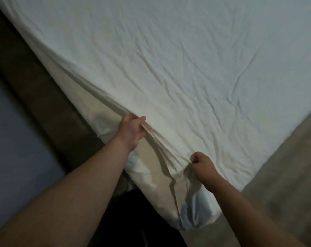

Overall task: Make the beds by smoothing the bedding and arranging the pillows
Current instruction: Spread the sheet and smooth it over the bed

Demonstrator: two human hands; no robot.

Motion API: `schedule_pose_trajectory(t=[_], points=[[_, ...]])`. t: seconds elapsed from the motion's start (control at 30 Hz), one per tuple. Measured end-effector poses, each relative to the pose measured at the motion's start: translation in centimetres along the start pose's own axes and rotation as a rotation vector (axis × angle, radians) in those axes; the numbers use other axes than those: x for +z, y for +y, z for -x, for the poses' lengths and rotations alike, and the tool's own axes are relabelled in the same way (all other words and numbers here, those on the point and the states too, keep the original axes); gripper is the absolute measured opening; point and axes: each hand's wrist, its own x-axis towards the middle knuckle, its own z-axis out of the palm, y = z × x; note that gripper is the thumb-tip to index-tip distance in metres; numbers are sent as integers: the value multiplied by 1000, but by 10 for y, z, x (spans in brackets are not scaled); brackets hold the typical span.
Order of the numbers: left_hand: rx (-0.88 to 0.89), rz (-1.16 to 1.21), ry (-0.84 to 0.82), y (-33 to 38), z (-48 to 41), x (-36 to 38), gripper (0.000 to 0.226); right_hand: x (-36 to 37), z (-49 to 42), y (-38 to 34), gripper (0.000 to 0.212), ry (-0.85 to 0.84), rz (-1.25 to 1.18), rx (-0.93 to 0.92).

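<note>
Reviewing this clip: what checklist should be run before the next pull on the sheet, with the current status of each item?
1. Left hand grips the sheet edge: ok.
2. Right hand pinches the sheet: ok.
3. Sheet top smooth: not ok, creased.
4. Sheet fitted at the bed corner: not ok, bunched and loose.
5. Other corners fitted: cannot tell, out of view.

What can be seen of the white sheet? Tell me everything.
The white sheet looks like thin cotton, spread flat and covered in fine creases. At the near corner it is lifted and bunched into long folds. The left hand grips a fold along the side edge; the right hand grips a bunch by the corner. Below them it hangs gathered over a cream layer.
</note>
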Motion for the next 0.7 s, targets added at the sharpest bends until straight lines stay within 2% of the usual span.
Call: schedule_pose_trajectory(t=[0.1, 0.2, 0.23, 0.27, 0.33, 0.4, 0.47, 0.53, 0.6, 0.67, 0.7], points=[[123, -87, 72, 19, -17, 44, 31, -23, -8, -3, 18, 130, -111, 52], [193, -226, 104, 29, -34, 87, 27, -31, -19, -11, 10, 292, -62, 13], [218, -253, 94, 31, -41, 101, 26, -30, -22, -14, 13, 370, -6, -24], [244, -271, 83, 33, -47, 115, 27, -26, -22, -17, 34, 439, 83, -81], [302, -316, 71, 37, -58, 140, 30, -11, -22, -18, 75, 460, 369, -219], [365, -367, 92, 37, -68, 158, 31, 3, -25, -10, 82, 421, 597, -298], [405, -441, 122, 34, -75, 169, 31, -4, -36, 1, 87, 372, 614, -245], [408, -467, 117, 31, -77, 172, 29, -29, -50, 12, 83, 274, 541, -181], [416, -480, 72, 24, -76, 170, 23, -63, -68, 20, 67, 251, 455, -174], [536, -605, 82, 13, -69, 166, 23, -99, -89, 24, 48, 266, 372, -208], [643, -712, 138, 4, -62, 163, 27, -114, -100, 24, 38, 260, 364, -235]])
